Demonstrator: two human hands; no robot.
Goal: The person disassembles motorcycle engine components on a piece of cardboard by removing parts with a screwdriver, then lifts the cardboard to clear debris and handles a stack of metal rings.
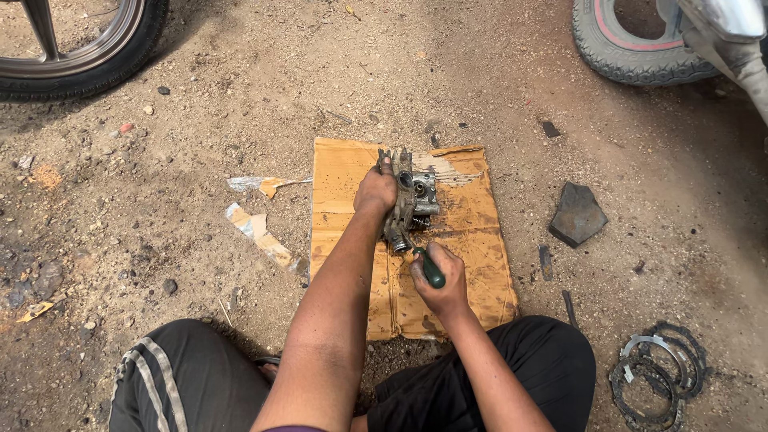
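A person is sitting on the dirt ground (240, 104) with knees spread, working over a flattened sheet of cardboard (480, 240) lying on the ground just ahead of the legs. A grimy metal engine part (416, 200), a cast piece with round ports and fins, is standing on edge near the middle of that cardboard. The left hand (376, 190) is closing over the part's left side and top, fingers wrapping it and steadying it upright. The right hand (436, 280) is gripping a green-handled screwdriver (432, 270) in a closed fist, with the tool's tip pointing at the near lower end of the part; the tip itself is too small to tell whether it is seated in a fastener. Judging from how things lie, the work on the part is looking to be partway along: the piece is already off any machine and sitting alone on the cardboard, while it is still in one assembled lump with no loose screws or covers showing beside it. To the near right, well apart from the cardboard, a pile of ring-shaped plates (660, 372) is lying on the ground. A dark flat stone (576, 214) is resting to the right, and two tyres, one far left (88, 64) and one far right (632, 44), are standing at the far edges.
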